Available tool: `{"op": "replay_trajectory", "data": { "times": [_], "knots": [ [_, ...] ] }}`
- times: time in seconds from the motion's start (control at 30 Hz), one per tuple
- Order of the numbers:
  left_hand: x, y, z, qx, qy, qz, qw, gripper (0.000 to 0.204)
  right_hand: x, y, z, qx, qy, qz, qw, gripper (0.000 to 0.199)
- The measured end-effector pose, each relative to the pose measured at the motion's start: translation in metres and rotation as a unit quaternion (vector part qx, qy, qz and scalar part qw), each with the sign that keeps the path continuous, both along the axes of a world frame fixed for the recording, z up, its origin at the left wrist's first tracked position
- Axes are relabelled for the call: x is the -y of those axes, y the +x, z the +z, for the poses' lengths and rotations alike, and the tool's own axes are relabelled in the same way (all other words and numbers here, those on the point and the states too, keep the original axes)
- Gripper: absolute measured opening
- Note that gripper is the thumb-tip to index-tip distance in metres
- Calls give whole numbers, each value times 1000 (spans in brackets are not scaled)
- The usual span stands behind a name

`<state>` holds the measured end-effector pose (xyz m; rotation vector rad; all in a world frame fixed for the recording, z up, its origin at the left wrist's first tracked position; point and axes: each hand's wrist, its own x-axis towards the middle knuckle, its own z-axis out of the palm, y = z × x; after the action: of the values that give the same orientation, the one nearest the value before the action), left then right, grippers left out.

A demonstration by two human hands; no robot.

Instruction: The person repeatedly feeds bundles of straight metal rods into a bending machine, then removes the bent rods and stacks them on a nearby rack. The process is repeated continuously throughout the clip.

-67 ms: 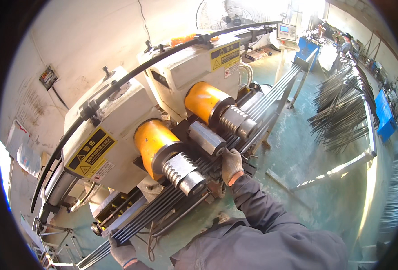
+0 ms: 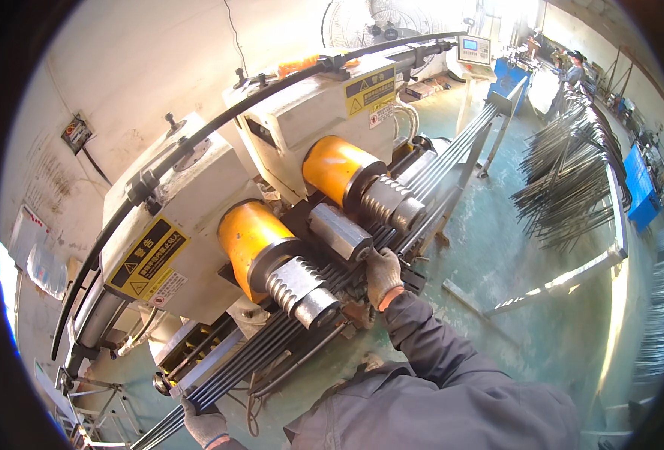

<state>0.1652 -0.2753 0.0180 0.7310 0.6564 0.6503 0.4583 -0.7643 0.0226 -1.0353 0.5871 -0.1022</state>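
A bundle of long dark metal rods [image 2: 236,361] runs slantwise through a bending machine [image 2: 167,176], from the lower left to the upper right. At the lower left my left hand [image 2: 206,424], in a grey knit glove, is closed around the near part of the rods. My right hand [image 2: 383,274], gloved too, is at the middle of the machine, against the near end of a hexagonal steel block [image 2: 341,231]. Its fingers are curled, and what they grip is hidden. Two orange cylinders with ridged steel ends, a left one [image 2: 255,238] and a right one [image 2: 344,169], flank the block.
A control panel [image 2: 473,50] stands at the far end of the machine. To the right, many bent rods [image 2: 564,176] hang on a metal rack [image 2: 615,225]. A fan [image 2: 377,22] is at the back wall. Another person [image 2: 572,71] is far off at the upper right.
The view has shifted a little, so the machine sits slightly further left. Both hands keep their places at the rods and the block.
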Motion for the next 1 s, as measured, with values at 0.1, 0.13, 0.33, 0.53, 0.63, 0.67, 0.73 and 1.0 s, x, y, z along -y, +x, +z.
{"op": "replay_trajectory", "data": {
  "times": [0.1, 0.13, 0.33, 0.53, 0.63, 0.67, 0.73, 1.0],
  "knots": [
    [2, -2, 0, -17, 20, -12, 1000, 49, -1, 0, -3, -5, -64, 21, 998, 45],
    [12, 3, 1, 7, 10, -3, 1000, 42, 0, -1, -7, -27, -95, 19, 995, 48],
    [87, 40, 28, 29, -70, -31, 997, 39, 20, -17, -63, 188, -287, 56, 938, 32],
    [115, 38, 24, 109, -102, -61, 987, 41, 54, -40, -91, 230, -259, 41, 937, 45],
    [83, 21, 25, 147, -180, -1, 973, 44, 66, -66, -88, 60, -257, 85, 961, 61],
    [64, 10, 27, 135, -150, 22, 979, 45, 68, -77, -92, 22, -321, 84, 943, 67],
    [21, -13, 30, 133, -114, 63, 983, 47, 75, -99, -109, -4, -286, 132, 949, 57],
    [-232, -153, 28, 88, -95, 222, 966, 42, 100, -188, -260, -156, -447, 184, 862, 45]
  ]
}}
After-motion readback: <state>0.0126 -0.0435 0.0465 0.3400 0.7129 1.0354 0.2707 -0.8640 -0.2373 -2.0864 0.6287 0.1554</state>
